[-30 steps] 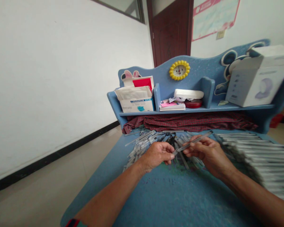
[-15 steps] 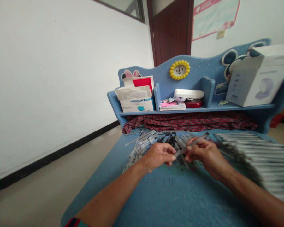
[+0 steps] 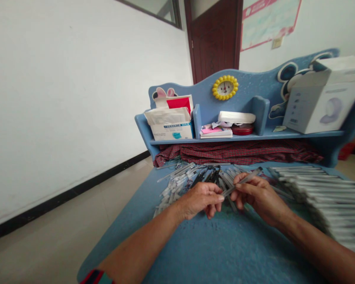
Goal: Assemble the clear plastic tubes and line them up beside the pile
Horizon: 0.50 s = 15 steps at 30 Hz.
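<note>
Pen (image 3: 251,176) in pinched right hand (image 3: 259,197)

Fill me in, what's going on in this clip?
A person sits or stands at a blue table, holding one slim, see-through pen in both hands. The left hand pinches its near end, while the right hand grips it farther up, its dark end pointing up and away. Behind the hands lies a loose heap of similar pens; to the right, more are laid in a neat, roughly parallel stack.
</note>
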Available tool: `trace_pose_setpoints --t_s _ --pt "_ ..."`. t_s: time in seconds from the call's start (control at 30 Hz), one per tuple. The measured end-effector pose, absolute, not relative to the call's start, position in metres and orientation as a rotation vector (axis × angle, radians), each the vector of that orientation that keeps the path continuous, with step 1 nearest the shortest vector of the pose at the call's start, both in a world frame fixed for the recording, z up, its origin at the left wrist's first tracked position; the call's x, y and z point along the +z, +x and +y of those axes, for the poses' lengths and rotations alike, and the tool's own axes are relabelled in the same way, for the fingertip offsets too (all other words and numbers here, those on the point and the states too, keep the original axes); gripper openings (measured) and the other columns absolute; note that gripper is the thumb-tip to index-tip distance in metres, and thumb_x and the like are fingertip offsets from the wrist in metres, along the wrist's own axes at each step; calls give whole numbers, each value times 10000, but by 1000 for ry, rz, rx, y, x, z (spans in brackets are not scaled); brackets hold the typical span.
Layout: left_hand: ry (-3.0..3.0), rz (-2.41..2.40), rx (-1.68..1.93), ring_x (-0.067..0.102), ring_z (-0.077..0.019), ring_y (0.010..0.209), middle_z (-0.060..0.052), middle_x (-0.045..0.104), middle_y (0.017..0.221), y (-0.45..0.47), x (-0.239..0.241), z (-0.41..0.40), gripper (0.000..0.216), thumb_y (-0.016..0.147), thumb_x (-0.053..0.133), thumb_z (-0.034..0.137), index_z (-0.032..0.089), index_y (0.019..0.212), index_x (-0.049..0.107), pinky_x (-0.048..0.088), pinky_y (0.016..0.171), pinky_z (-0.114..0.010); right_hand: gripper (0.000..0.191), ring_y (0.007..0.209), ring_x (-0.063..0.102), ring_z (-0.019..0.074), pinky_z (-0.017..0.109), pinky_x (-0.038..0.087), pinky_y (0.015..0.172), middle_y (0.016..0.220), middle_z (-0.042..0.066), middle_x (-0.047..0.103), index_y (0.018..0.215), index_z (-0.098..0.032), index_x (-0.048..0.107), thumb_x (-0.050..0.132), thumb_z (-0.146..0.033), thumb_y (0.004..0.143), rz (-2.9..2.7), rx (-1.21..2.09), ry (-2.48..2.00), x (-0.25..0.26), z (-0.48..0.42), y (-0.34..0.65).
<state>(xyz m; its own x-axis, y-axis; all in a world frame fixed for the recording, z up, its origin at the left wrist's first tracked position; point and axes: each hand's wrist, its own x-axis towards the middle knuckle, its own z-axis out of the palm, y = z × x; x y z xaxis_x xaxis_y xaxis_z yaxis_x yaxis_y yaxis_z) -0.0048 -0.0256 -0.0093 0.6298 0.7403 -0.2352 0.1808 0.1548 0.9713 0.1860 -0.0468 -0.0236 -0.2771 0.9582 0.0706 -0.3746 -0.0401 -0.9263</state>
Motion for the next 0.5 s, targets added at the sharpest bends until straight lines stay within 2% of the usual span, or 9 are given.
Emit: trace_pose_setpoints --t_s 0.13,0.5 --pt "1372 903 491 450 -42 322 26 572 528 -5 -12 -24 235 764 574 359 130 728 538 331 324 -149 190 405 545 131 246 409 412 586 30 649 845 -175 469 582 -318 791 -1102 1549 -762 -24 -47 185" --pt "1317 904 627 356 -23 275 54 518 442 0 -7 -28 227 712 609 345 132 673 541 251 307 -154 219 426 570 138 262 435 446 619 58 669 784 -145 519 610 -344 780 -1050 1559 -747 -20 -50 181"
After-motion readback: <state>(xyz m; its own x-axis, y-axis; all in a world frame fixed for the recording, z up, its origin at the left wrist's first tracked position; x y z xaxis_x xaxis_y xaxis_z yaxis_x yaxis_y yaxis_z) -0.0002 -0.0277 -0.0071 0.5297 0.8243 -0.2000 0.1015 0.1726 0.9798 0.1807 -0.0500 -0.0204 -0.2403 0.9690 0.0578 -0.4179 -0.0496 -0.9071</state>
